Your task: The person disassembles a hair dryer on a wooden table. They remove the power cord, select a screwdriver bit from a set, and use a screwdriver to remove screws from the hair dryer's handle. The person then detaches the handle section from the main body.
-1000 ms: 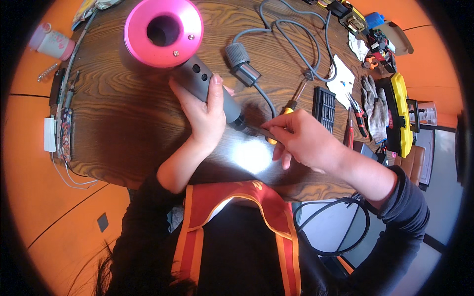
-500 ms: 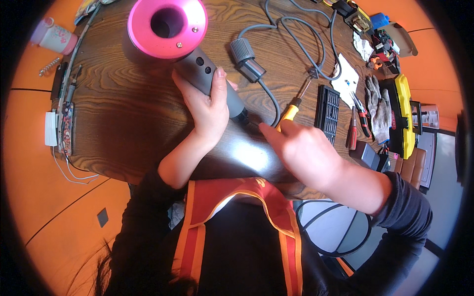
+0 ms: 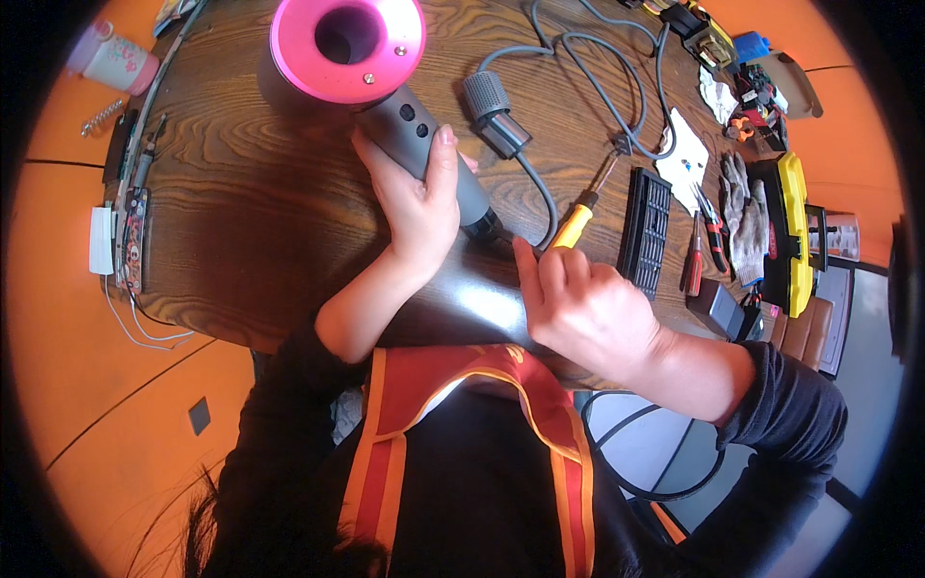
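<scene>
A pink and grey hair dryer (image 3: 390, 108) lies at about 11 o'clock in this downward view, read as a clock face with 12 farthest from the person; its round pink end points up toward the camera and its grey handle slants toward the centre. The left hand (image 3: 416, 207), also near 11, is wrapped around the handle, thumb on top. The right hand (image 3: 593, 313), at 3 o'clock, is loosely curled with its index finger stretched to the dark fitting (image 3: 487, 227) at the handle's lower end; whether it pinches something small there cannot be told. The step in hand seems to be close work on that fitting, and the next move appears to call for a steady left grip and a fine, controlled right fingertip. Beyond the handle, at 12, a grey mesh cylinder (image 3: 487, 96) sits on a grey cable (image 3: 553, 197). At 2 o'clock a yellow-handled screwdriver (image 3: 573, 228) lies just past the right hand, with a black slotted case (image 3: 646, 233) beside it and white paper (image 3: 682, 144) farther out. Toward 3 are a red screwdriver (image 3: 695, 260), pliers (image 3: 714, 241), grey gloves (image 3: 747, 226) and a yellow-and-black toolbox (image 3: 796, 231). All rest on a dark wood-grain bench (image 3: 222, 193); a pale bottle (image 3: 120, 65) stands out at 10.
</scene>
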The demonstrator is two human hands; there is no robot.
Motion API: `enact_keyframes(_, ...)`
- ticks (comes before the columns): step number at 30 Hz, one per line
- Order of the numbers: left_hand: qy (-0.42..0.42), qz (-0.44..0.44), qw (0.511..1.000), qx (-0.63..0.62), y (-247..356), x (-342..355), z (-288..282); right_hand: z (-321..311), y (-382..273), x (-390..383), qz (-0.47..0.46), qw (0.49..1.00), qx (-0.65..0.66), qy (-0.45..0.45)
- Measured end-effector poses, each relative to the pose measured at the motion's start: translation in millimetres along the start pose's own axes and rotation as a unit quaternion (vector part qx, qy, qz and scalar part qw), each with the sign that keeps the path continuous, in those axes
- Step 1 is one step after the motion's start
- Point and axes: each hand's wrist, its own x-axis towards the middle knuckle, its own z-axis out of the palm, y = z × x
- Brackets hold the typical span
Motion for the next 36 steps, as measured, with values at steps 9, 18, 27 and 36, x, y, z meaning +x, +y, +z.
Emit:
enact_keyframes(9, -0.004, 0.006, 1.000, 0.005, -2, 1, -1, -4, 37, 13, 0.158, 0.858, 0.485, -0.066)
enact_keyframes(18, -0.021, 0.015, 0.998, 0.054, 0, 0, -1, -7, 25, 2, 0.169, 0.890, 0.415, -0.085)
enact_keyframes(27, -0.030, 0.023, 0.998, 0.059, 0, 2, -2, -8, 27, 12, 0.147, 0.923, 0.334, -0.120)
enact_keyframes(36, -0.009, 0.009, 1.000, 0.007, -3, 3, -2, 3, 35, 10, 0.203, 0.849, 0.478, -0.097)
